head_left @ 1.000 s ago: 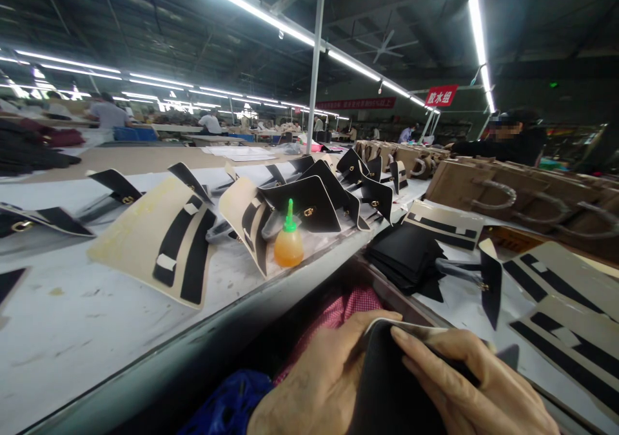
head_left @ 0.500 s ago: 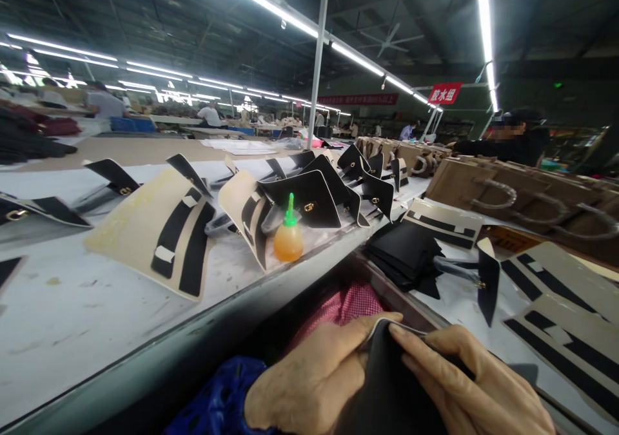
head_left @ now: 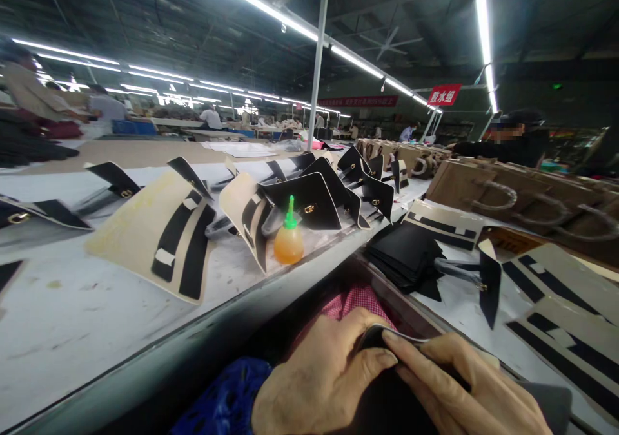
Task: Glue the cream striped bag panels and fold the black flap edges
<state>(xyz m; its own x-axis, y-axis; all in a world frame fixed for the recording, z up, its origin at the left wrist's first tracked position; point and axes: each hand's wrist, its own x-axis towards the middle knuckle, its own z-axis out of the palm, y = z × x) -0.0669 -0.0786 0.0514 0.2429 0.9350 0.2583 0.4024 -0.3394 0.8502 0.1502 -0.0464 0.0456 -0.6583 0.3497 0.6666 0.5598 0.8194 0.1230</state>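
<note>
And here we are, both hands busy on one piece: the left hand (head_left: 309, 377) and the right hand (head_left: 469, 383) grip a black piece (head_left: 387, 399) with a pale edge, held low in front of the body, just off the near side of the worktable (head_left: 72, 364). The left thumb presses on the black face close to the top edge, the right fingertips bear down right beside it — a firm pinch from both sides, nothing let go. How the fingers sit behind the piece, I cannot tell

So how far along? This edge looks mid-work, I'd judge, since both hands are on it and the piece is not yet set down. Out on the table, the squeeze bottle (head_left: 289, 247) of amber liquid stands upright, untouched, near flaps with gold clasps (head_left: 310, 209). A pale panel (head_left: 133, 229) there already carries its black strips, as do the pale panels (head_left: 578, 270) over on the right. Plenty seems left, too — a stack of black pieces (head_left: 403, 261) waits just beyond the hands, though which parts are finished, the view doesn't settle
</note>
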